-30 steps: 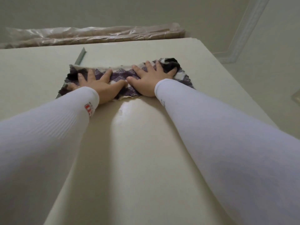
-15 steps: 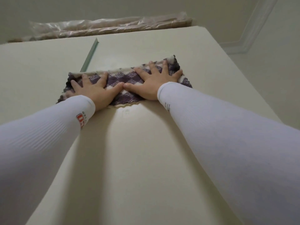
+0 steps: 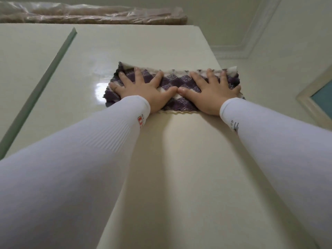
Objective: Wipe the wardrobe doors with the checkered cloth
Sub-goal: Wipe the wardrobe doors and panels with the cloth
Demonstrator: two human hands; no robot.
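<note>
I look up along a cream wardrobe door (image 3: pixel 161 177). The purple-and-white checkered cloth (image 3: pixel 179 82) lies spread flat high on the door, close to its right edge. My left hand (image 3: pixel 143 90) presses flat on the cloth's left half with fingers spread. My right hand (image 3: pixel 210 90) presses flat on the right half, thumbs nearly touching. Both arms wear white sleeves. The cloth's top edge is folded over, showing its pale back.
A green strip (image 3: pixel 36 97) marks the gap to the neighbouring door on the left. A plastic-wrapped bundle (image 3: pixel 89 15) lies on top of the wardrobe. Right of the door stands a wall with ceiling moulding (image 3: pixel 251 38) and a framed panel (image 3: pixel 319 97).
Both hands slid the cloth to the right and down the door, away from the green strip, leaving a shiny patch to its left. The view tilted.
</note>
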